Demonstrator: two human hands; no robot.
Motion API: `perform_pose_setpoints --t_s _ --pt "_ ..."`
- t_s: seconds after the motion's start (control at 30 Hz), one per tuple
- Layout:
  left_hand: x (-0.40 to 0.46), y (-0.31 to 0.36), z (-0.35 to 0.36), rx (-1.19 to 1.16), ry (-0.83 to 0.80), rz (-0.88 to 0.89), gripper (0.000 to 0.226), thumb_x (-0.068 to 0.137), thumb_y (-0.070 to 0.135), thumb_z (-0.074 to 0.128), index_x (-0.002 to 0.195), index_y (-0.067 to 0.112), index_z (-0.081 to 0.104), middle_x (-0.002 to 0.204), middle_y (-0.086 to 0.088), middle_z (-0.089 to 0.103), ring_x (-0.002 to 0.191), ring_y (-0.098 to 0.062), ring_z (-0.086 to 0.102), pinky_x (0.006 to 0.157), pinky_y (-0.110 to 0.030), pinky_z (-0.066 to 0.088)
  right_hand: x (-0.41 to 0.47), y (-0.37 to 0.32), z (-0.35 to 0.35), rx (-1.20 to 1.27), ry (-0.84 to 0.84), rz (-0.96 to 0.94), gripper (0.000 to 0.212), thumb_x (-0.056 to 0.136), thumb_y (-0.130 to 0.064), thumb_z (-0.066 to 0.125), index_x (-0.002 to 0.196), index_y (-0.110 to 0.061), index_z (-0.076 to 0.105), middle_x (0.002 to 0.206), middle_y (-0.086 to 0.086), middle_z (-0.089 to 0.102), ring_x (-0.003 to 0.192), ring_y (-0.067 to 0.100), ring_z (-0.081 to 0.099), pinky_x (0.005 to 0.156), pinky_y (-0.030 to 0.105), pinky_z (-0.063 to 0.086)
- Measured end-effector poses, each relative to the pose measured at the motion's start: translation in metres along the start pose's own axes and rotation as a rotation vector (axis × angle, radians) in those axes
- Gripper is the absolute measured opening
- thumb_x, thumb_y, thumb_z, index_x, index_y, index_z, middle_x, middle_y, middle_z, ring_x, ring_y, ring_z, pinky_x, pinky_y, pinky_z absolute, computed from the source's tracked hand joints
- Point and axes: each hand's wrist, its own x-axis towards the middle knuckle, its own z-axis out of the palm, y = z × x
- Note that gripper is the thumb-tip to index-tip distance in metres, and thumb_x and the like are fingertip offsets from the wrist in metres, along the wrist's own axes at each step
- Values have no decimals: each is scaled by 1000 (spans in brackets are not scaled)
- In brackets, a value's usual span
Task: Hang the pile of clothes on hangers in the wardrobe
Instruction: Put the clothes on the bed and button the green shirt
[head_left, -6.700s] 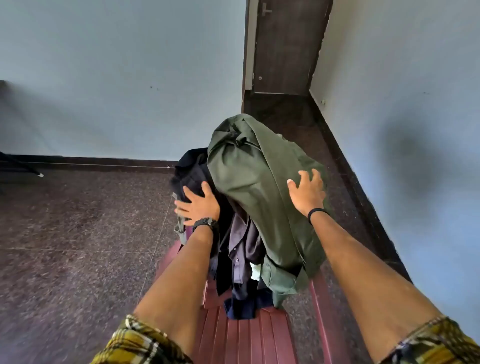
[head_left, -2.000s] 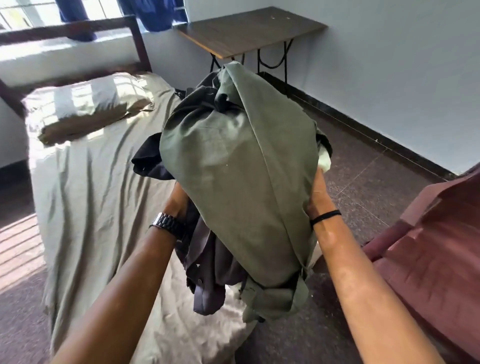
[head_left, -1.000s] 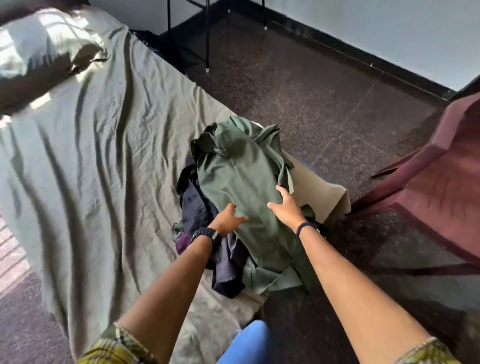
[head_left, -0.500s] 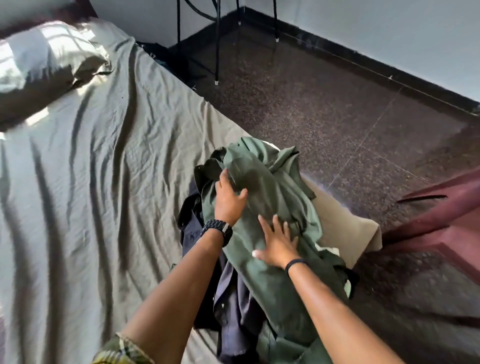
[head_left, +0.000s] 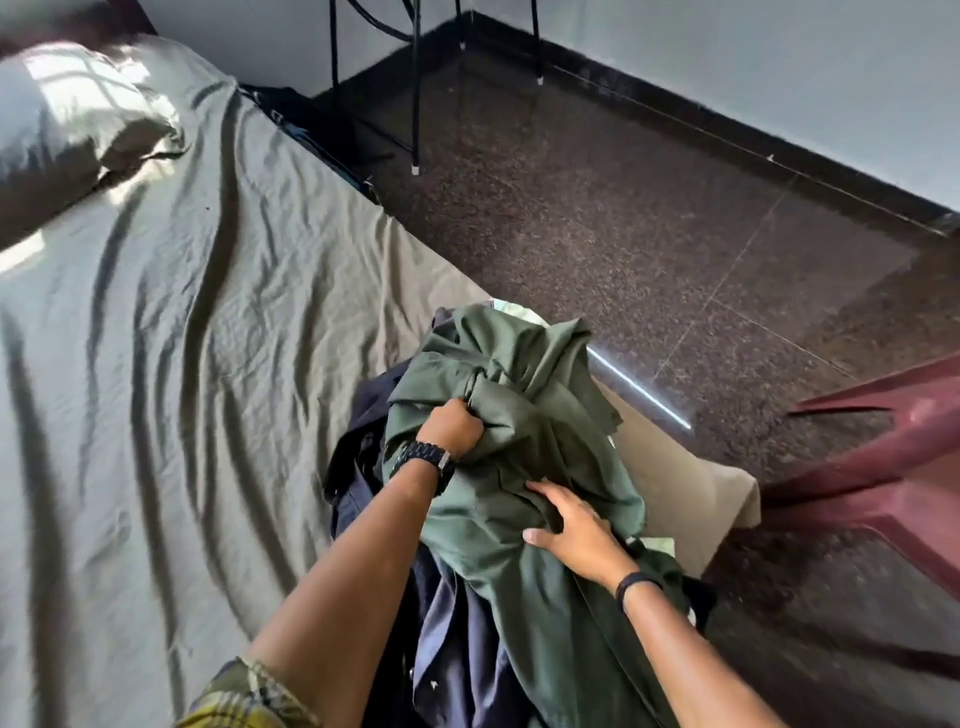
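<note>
The pile of clothes lies on the near right corner of the bed (head_left: 171, 322). A crumpled green garment (head_left: 524, 410) tops it. Dark navy clothes (head_left: 457, 644) lie under it and to its left. My left hand (head_left: 451, 427), with a black watch at the wrist, grips a bunch of the green fabric in a fist. My right hand (head_left: 574, 530), with a black band at the wrist, rests on the green garment lower down, its fingers curling into the cloth. No hanger or wardrobe is in view.
A pillow (head_left: 67, 119) lies at the bed's head, top left. Black metal table legs (head_left: 415, 88) stand on the dark speckled floor (head_left: 623, 218) beyond the bed. A maroon plastic chair (head_left: 893, 462) sits at the right edge. A pale wall runs along the top right.
The pile was carried from the chair and dropped on the bed. Since half a second ago my left hand has closed into a fist on the green garment; my right hand has slid lower.
</note>
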Motion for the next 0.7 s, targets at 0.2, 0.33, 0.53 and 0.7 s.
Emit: perform_pose_setpoints --t_s 0.2,0.33,0.53,0.7 --pt "-40 24 -5 90 -378 -53 38 101 12 31 127 -7 51 134 -23 52 121 -36 51 91 -33 41 -10 -11 -22 155 61 76 42 89 -22 65 130 -17 57 131 4 59 125 18 51 101 24 37" --pt "-68 -3 12 11 -667 -187 33 103 22 32 113 0 53 99 -12 57 97 -26 56 92 -33 41 -9 -26 -36 189 48 104 31 91 -20 62 121 -12 62 123 11 64 119 27 56 94 31 43" --pt "-95 -52 22 -500 -537 -264 27 98 25 45 87 8 62 77 -10 68 69 -23 63 61 -34 53 -25 -17 -33 226 271 134 19 94 -19 56 106 -10 67 111 12 68 112 28 58 79 27 38" --pt "-91 -43 14 -1295 363 -140 8 96 16 44 90 17 50 79 -3 52 58 -6 55 53 -21 45 -51 -1 -16 61 167 230 77 77 -51 72 143 -32 37 140 3 36 132 25 36 107 40 33"
